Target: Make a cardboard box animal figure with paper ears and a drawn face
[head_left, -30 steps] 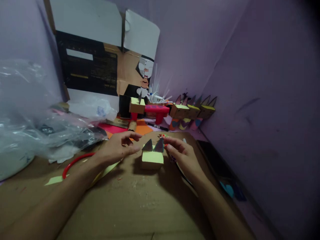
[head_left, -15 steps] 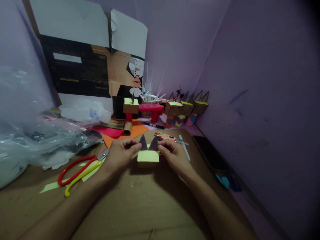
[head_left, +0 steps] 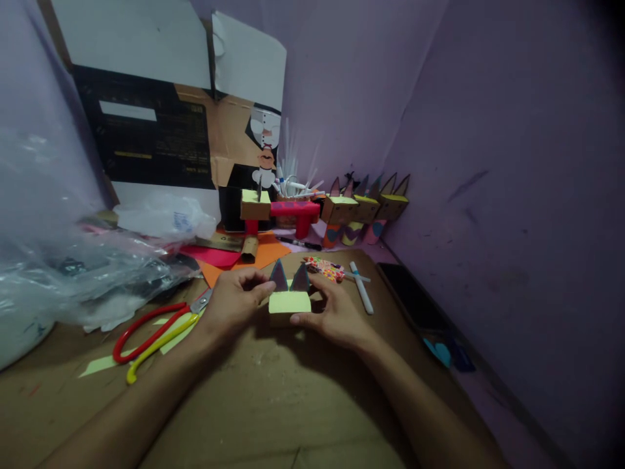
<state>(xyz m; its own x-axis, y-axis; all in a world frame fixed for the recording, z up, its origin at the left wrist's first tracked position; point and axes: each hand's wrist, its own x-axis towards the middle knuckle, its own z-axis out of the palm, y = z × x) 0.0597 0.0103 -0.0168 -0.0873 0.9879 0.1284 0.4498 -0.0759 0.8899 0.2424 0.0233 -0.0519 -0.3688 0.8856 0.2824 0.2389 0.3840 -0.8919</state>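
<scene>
Between my hands is a small cardboard box (head_left: 290,303) with a pale yellow-green top and two dark pointed ears standing up from its back edge. My left hand (head_left: 239,301) pinches at the left ear (head_left: 278,276), thumb against its outer side. With my right hand (head_left: 333,311) I grip the box's right side, the thumb across its lower front and the other fingers behind, near the right ear (head_left: 299,278). The far side of the box is hidden. Left of my left wrist lie scissors (head_left: 155,333) with one red and one yellow handle.
Behind my hands stand several eared box figures (head_left: 340,210) on tubes and a red tube figure (head_left: 297,212). A white marker (head_left: 361,288), a patterned packet (head_left: 323,268) and a dark phone (head_left: 413,296) lie to the right. Clear plastic bags (head_left: 122,260) fill the left; cardboard (head_left: 293,397) covers the table.
My right hand has shifted from the right ear down to the box, its thumb now over the lower front. My left hand stays at the left ear.
</scene>
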